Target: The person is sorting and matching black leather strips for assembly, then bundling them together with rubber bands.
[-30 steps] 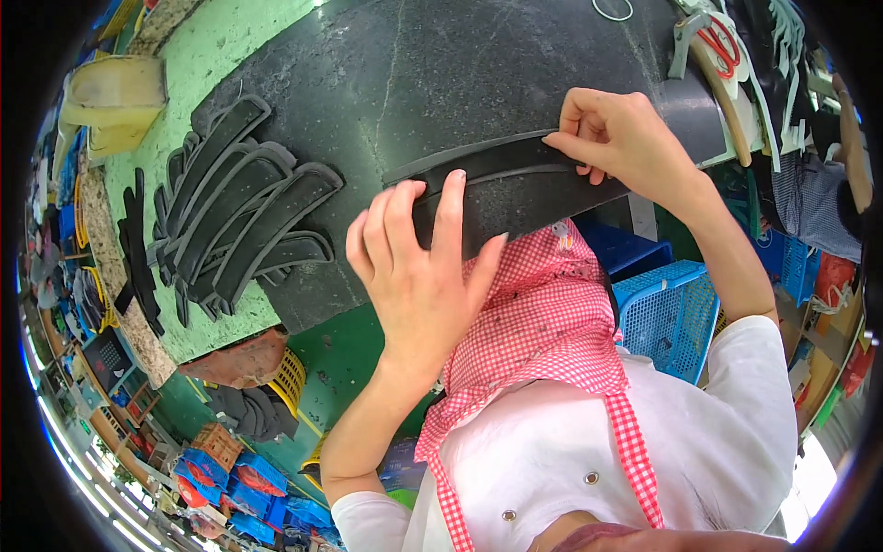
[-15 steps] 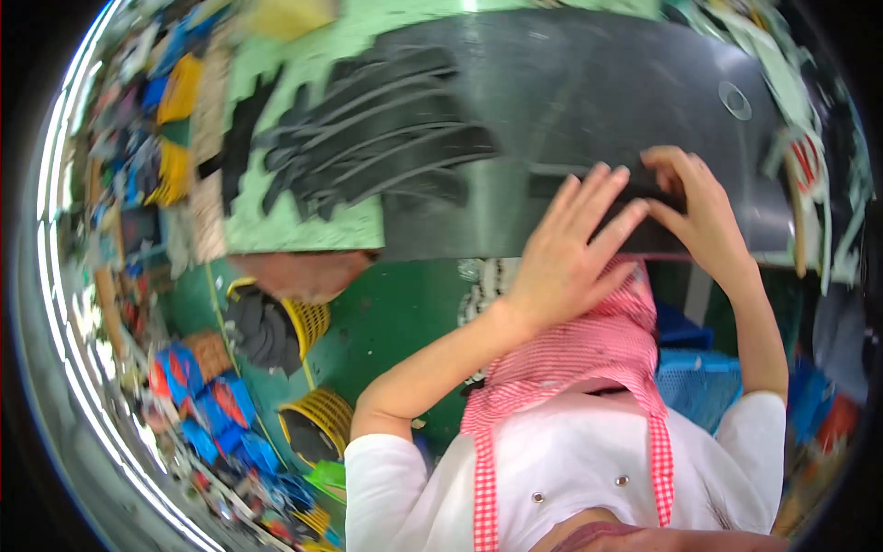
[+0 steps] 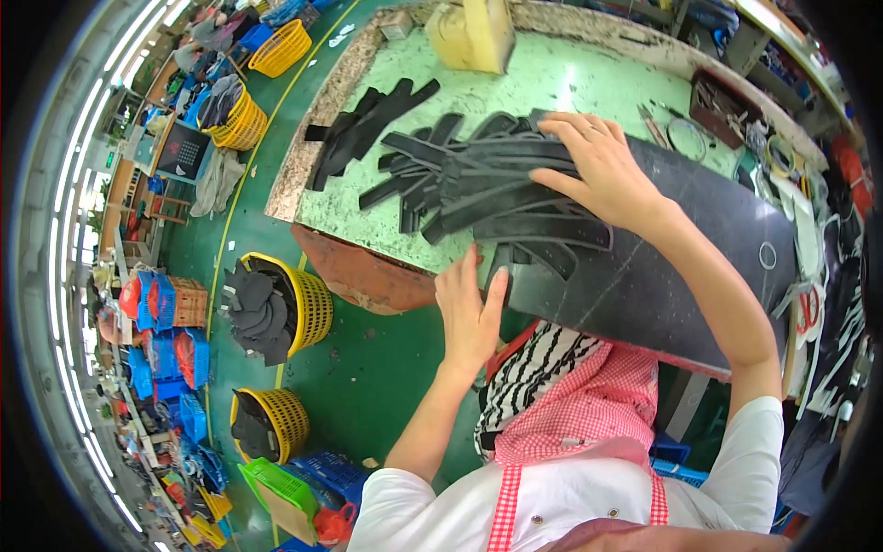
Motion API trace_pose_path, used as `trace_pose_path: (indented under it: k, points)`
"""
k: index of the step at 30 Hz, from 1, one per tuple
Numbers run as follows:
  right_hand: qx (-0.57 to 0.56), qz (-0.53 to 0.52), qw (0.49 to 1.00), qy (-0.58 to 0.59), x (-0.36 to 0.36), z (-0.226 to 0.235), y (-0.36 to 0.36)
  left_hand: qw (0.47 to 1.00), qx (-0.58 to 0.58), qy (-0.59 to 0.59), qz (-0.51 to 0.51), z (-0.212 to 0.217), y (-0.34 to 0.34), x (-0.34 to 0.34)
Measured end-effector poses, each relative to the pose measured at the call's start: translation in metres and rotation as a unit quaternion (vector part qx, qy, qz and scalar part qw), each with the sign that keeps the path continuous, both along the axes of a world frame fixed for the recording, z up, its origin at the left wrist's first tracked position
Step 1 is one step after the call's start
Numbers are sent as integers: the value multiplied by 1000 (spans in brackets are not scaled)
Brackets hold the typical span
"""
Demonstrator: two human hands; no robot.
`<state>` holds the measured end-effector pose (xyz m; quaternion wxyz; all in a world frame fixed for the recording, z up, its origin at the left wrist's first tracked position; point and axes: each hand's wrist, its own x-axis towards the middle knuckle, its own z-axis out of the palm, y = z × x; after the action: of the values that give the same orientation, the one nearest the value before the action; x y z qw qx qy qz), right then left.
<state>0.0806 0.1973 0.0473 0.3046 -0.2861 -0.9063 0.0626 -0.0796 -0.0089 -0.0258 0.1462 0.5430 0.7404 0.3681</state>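
A pile of black curved strips (image 3: 515, 189) lies in loose layers, partly on the green tabletop (image 3: 345, 221) and partly on a dark smooth board (image 3: 681, 253). My right hand (image 3: 602, 170) rests over the right end of the pile, thumb and fingers spread across the upper strips. At the table's near edge, my left hand (image 3: 467, 308) is beside the pile's lower side. Its thumb and fingers stand apart, with nothing visible between them. A smaller group of black strips (image 3: 363, 129) lies apart, farther left on the tabletop.
Red-handled scissors (image 3: 809, 308) hang at the right edge among pale strips. Toward the back stand a yellow block (image 3: 469, 41) and a brown tool box (image 3: 722, 110). Yellow baskets (image 3: 315, 308) with dark pieces stand on the green floor at left. A checked apron (image 3: 589, 396) covers my lap.
Both hands have left their place close together over a dark strip on the board. My right hand has moved left onto the pile, my left hand to its near side. The view has shifted.
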Motion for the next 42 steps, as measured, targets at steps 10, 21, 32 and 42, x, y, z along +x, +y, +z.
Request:
trace_pose_path:
  k: [10,21,32,42]
  points:
    - [-27,154,987,-43,-96,-31,-8,998,36,3,47,-11,17,-5]
    - [-75,242,951,-177,-208,-48,76,977,-27,-207,47,6,18,-5]
    - [-116,178,969,-129,-179,-55,92,653,110,-740,118,3,23,-11]
    - [-275,127,903,-306,-191,-23,63,592,167,-774,149,11,40,-11]
